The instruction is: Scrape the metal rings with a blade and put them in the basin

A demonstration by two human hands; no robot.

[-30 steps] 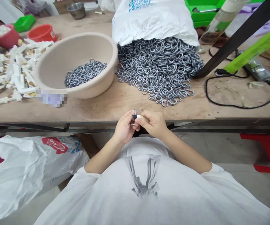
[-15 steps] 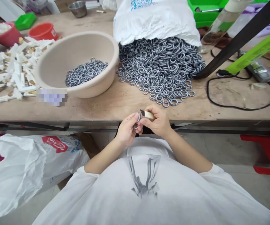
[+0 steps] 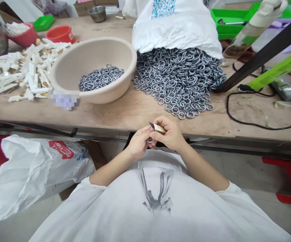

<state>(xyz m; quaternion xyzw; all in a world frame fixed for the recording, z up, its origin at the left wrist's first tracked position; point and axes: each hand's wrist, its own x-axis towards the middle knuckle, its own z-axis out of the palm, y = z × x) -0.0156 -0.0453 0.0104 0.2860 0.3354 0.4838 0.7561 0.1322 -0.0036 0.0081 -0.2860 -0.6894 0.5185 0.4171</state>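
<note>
At the table's front edge my left hand [image 3: 137, 144] is closed on a grey ring [image 3: 149, 140], whose lower rim shows between the fingers. My right hand [image 3: 173, 135] grips a short knife [image 3: 158, 128] with a pale handle and a dark slanted tip pointing left. The fingers of both hands meet around the ring, which they partly hide. Just beyond them lies a large heap of similar grey rings [image 3: 178, 80]. More rings [image 3: 101, 78] fill the bottom of a beige basin [image 3: 92, 96] to the left.
A white sack [image 3: 175, 37] lies behind the heap. White plastic pieces [image 3: 31, 75] are piled at the left, near a red bowl [image 3: 59, 34]. On the right are a dark slanted post [image 3: 258, 50], a lime-green bar [image 3: 279, 69] and a black cable [image 3: 251, 125].
The camera view has shifted a little. My hands have drawn closer together, and the ring now sits lower and more hidden between the fingers. The knife stays in my right hand.
</note>
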